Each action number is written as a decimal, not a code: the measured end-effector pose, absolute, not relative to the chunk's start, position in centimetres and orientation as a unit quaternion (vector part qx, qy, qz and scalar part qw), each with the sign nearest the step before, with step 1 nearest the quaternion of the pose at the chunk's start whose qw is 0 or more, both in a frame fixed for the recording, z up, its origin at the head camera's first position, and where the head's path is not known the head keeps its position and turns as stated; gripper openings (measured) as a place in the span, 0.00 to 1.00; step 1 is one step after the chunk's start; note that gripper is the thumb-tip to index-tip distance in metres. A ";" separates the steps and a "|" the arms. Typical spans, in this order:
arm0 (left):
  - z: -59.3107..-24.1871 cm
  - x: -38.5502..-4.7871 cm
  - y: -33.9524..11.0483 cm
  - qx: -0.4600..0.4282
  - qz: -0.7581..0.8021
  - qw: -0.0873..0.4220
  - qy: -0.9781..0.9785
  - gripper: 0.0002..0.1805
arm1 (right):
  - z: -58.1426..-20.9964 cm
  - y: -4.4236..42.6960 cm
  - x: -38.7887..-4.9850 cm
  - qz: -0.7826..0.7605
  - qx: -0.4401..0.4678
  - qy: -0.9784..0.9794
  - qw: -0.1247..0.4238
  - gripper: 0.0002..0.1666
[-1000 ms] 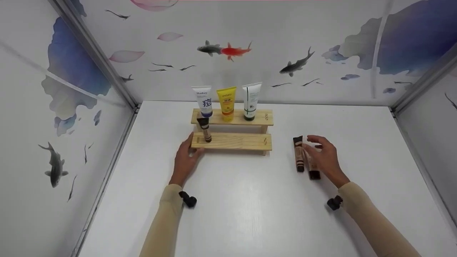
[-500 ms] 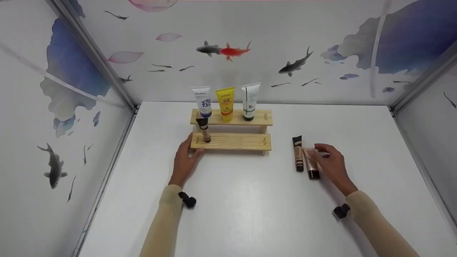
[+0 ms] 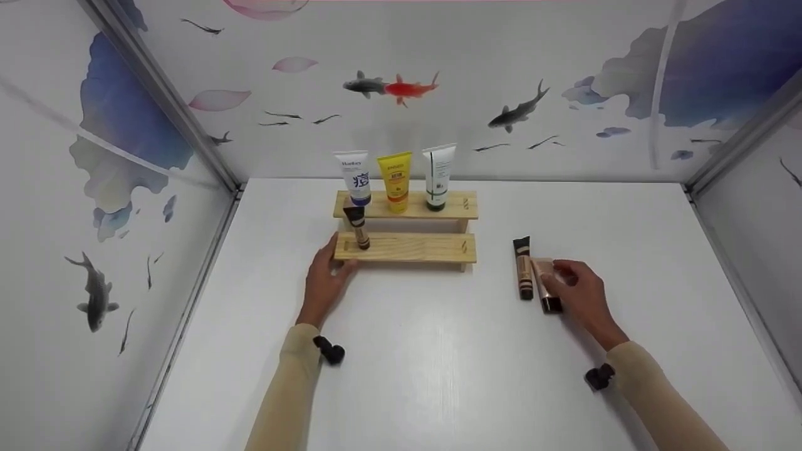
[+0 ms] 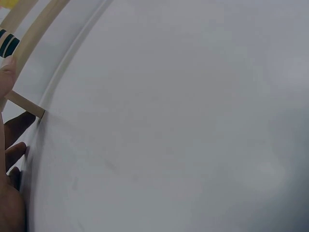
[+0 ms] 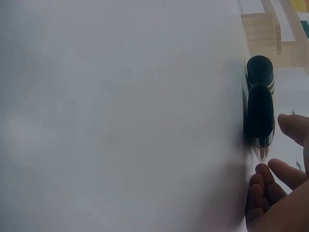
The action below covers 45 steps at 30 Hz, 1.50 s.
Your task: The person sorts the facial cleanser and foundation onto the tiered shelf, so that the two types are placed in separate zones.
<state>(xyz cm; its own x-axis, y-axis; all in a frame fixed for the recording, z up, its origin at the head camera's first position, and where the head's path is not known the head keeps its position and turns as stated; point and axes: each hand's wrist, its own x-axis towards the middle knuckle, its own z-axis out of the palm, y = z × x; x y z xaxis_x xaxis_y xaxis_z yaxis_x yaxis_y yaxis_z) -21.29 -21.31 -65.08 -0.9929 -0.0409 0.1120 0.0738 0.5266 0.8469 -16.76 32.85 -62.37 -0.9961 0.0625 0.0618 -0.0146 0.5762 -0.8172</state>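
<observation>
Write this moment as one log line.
left hand: holds wooden rack | right hand: at lying pink black-capped tube, grip unclear

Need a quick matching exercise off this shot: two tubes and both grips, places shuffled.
Things:
1. yellow tube
2. left grip
3. blue-capped tube
4. right grip

Places:
A. at the left end of the front shelf
B. nearest the pinkish tube lying on the table
C. middle of the row on the rear shelf
D. leftmost in that row

Pairs: 1-C, 2-A, 3-D, 4-B

White table [image 3: 426, 351] (rack [image 3: 416, 248], two tubes [image 3: 524, 270] atop)
</observation>
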 end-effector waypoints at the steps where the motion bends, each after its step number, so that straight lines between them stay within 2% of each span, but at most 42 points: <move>1: -65.0 -21.3 -21.3 -0.009 -0.487 0.058 -0.872 0.50 | -62.4 32.8 -16.7 0.454 -0.009 -0.890 0.045 0.32; 16: -65.0 -21.4 -21.4 -0.010 -0.485 0.059 -0.873 0.52 | -62.8 32.0 -16.5 0.405 -0.002 -0.910 0.087 0.27; 26: -65.3 -21.5 -21.5 -0.021 -0.481 0.066 -0.874 0.52 | -62.3 31.5 -16.5 0.403 -0.038 -0.913 0.046 0.30; 36: -65.1 -21.3 -21.3 -0.013 -0.484 0.060 -0.873 0.51 | -61.4 31.7 -16.8 0.366 -0.037 -0.930 0.006 0.29; 41: -65.0 -21.3 -21.3 -0.010 -0.480 0.059 -0.875 0.52 | -60.9 32.3 -17.0 0.394 -0.051 -0.918 0.003 0.26; 45: -65.0 -21.3 -21.3 -0.008 -0.483 0.057 -0.874 0.51 | -60.1 32.8 -17.1 0.418 -0.066 -0.906 0.008 0.29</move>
<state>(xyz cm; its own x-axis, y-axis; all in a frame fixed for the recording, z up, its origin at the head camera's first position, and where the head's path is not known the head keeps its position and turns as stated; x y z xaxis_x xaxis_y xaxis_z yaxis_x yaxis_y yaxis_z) -21.33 -21.33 -64.99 -0.9934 -0.0406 0.1069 0.0688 0.5341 0.8426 -17.13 32.78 -60.12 -0.9910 0.1270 -0.0412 0.1137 0.6413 -0.7588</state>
